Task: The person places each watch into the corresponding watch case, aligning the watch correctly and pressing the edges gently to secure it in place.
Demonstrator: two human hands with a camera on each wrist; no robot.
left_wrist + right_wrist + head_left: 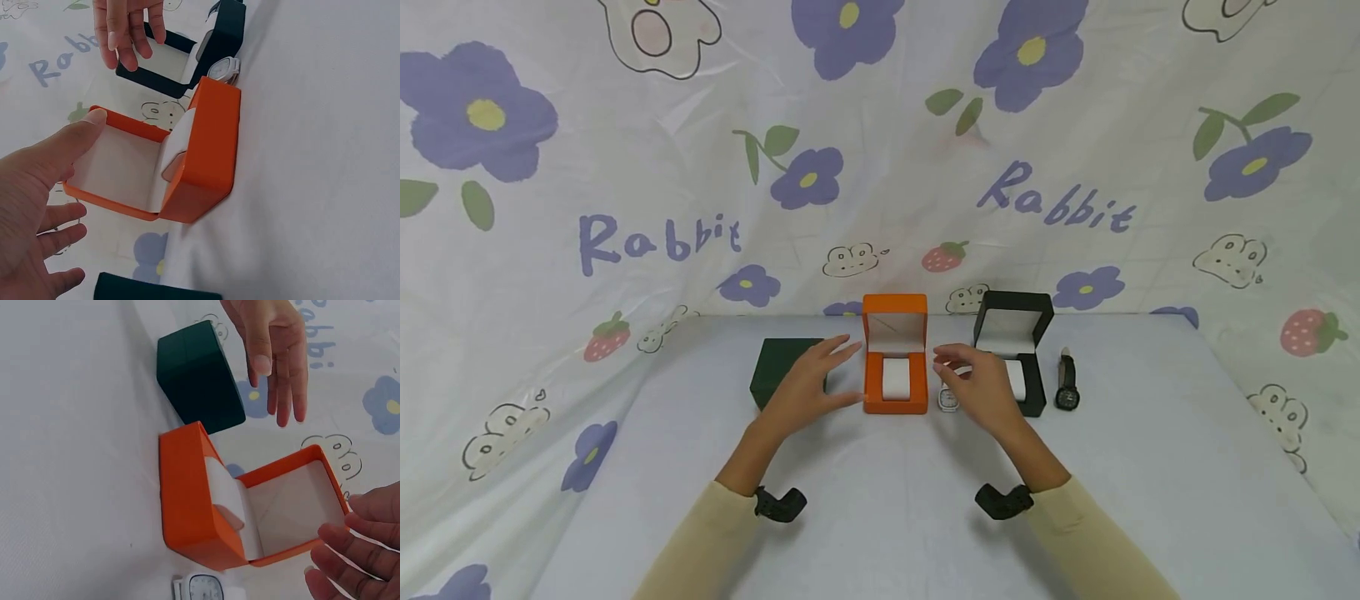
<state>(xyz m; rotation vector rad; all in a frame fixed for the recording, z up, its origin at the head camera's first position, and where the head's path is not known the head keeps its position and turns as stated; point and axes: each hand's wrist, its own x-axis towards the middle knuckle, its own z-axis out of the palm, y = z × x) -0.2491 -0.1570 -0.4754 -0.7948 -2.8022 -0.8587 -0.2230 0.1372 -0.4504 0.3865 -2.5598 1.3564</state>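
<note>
An orange watch box (pixel 895 407) stands with its lid raised, a white cushion (pixel 896 379) inside it. At its left is my left hand (pixel 801 383), fingers extended and holding nothing. In the left wrist view its thumb overlaps the orange lid (pixel 134 122); I cannot tell whether they touch. On the other side my right hand (pixel 983 385) hovers with loosely bent fingers and nothing in them. Below that hand lies a white watch (pixel 949 400), partly hidden in the head view; its square-looking face (pixel 205 587) shows in the right wrist view.
A closed dark green box (pixel 778 362) sits behind my left hand. To the right stands a black watch box (pixel 1036 393) with its lid up and a white cushion inside, and beyond it lies a black-strapped watch (pixel 1067 393). A patterned cloth (pixel 910 192) hangs behind the white tabletop (pixel 887 517).
</note>
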